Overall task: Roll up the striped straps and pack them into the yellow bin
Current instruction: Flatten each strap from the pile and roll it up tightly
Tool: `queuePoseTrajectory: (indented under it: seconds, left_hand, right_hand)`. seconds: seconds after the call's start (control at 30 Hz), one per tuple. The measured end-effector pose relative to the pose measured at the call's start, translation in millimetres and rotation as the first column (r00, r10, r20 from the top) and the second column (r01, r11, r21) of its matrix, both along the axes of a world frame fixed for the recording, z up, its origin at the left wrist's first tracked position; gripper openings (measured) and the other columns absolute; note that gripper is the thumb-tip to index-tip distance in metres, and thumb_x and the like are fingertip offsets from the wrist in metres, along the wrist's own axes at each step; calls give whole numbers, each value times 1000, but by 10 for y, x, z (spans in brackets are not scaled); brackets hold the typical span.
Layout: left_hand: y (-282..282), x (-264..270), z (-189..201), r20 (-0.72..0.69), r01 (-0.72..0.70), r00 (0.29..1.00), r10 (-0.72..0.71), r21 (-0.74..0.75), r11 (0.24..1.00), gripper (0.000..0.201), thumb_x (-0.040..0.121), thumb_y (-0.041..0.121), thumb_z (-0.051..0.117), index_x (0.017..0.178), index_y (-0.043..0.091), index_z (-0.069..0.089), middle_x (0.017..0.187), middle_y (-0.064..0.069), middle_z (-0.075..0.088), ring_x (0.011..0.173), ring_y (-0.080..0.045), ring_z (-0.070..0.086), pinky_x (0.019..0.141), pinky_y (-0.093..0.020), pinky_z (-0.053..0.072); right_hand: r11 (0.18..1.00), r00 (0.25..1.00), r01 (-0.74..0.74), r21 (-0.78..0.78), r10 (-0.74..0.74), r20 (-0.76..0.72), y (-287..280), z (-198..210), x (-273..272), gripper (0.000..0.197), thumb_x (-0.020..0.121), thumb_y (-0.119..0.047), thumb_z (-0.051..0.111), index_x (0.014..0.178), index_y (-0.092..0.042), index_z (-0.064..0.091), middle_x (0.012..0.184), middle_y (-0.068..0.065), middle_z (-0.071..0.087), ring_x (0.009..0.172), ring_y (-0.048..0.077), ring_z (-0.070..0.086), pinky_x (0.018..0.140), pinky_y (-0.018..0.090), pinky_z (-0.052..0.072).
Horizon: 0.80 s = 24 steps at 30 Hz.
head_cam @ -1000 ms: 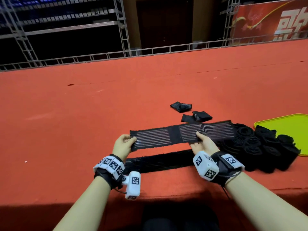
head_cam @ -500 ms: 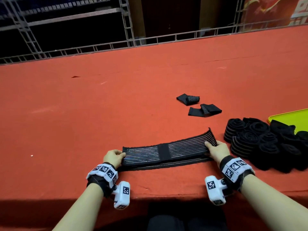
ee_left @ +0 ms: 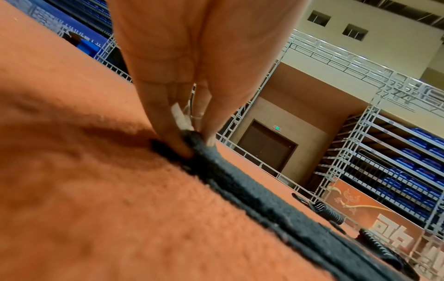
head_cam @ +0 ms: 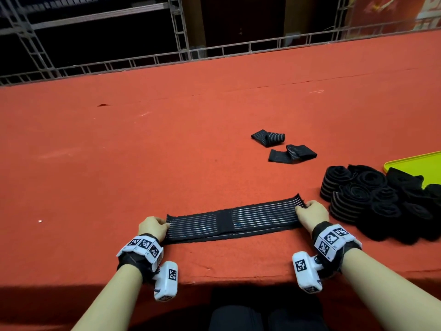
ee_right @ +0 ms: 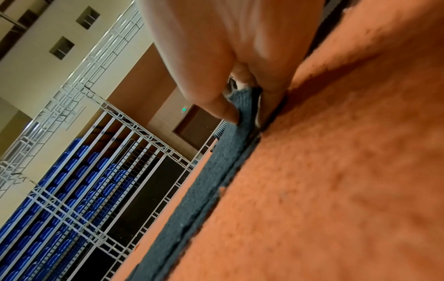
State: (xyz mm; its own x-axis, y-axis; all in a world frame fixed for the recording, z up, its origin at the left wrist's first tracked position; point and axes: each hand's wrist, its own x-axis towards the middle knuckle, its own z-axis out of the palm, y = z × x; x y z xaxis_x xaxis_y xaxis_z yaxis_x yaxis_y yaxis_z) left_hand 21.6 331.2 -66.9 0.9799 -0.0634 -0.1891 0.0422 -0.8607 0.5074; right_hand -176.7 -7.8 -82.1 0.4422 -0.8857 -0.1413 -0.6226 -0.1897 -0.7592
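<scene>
Red carpet covers the whole work surface, running back to a metal railing. Yellow bin sits at the far right edge, only a corner in view. Pile of rolled straps lies just beside the bin, some rolls overlapping its near rim. Two loose, half-folded straps lie farther back on the carpet, apart from the pile.

Flat strap, black with pale stripes, is stretched out near the front edge of the carpet, between both hands, doubled over so a lower layer shows along its near side. Its right end lifts slightly off the carpet.

Both forearms reach forward, wrists low and close to the carpet, each wearing a marker band with a small camera. Left hand pinches the strap's left end, thumb and fingertips closed on the edge, knuckles up. Right hand grasps the right end the same way, thumb on top of the fabric, fingers curled under it.
</scene>
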Motion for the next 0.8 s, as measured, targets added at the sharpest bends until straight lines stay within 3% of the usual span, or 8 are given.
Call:
queuePoseTrajectory:
  seconds: [0.17,0.33,0.47,0.7,0.8]
  left_hand:
    - [14,-23,46,13,10,1000,-11,22,1000,21,90,17,61,106,7,70,108,-15,69,105,-30,61,83,-31,45]
    - [27,-35,80,22,40,999,-41,53,998,19,89,16,62,105,10,72,107,-13,70,103,-28,63,83,-29,46]
    - [44,-32,75,36,42,998,-44,48,998,21,89,12,60,106,11,72,107,-14,69,103,-29,62,86,-31,47]
    - [54,-37,64,25,30,999,-32,57,998,20,87,6,60,101,9,74,105,-16,69,98,-31,63,78,-29,46]
    - [47,-28,72,11,28,1000,-28,65,998,20,86,7,62,101,11,74,105,-14,70,99,-29,64,81,-30,48]
  right_hand:
    - [999,1000,-15,-42,15,-15,50,12,14,11,86,-17,58,85,-7,51,101,23,65,101,37,59,74,28,35]
    - [990,993,-74,-123,62,-96,46,23,23,11,84,-12,57,84,-2,51,101,26,62,97,37,57,70,29,33]
    - [976,985,-123,-182,97,-143,82,60,48,22,82,-8,55,98,8,55,108,26,57,101,39,54,76,33,38]
    - [977,962,-171,-129,137,-235,53,51,13,23,82,-11,56,100,4,56,108,23,59,102,36,56,72,28,34]
    - [977,960,-173,-124,139,-244,47,44,7,23,81,-10,56,98,5,58,107,23,60,101,36,56,71,28,34]
